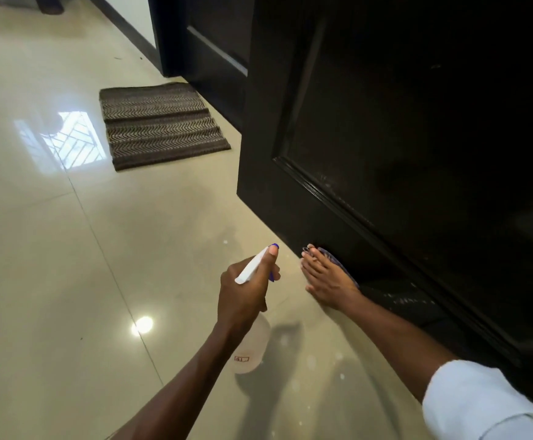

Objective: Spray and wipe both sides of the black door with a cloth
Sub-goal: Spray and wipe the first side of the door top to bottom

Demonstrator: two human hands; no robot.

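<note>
On glossy cream floor tiles (52, 249) stands the black door (401, 138); a brown mat (160, 125) lies beyond; the left hand (246, 290) grips a spray bottle (251, 347); the right hand (328, 281), fingers flat, presses a purple cloth (332, 254) against the door's bottom edge.

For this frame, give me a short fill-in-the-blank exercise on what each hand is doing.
1. The left hand grips a spray ____.
2. The right hand presses a cloth flat against the black ____.
3. A striped ____ lies on the floor by the doorway.

Missing words: bottle; door; mat
</note>
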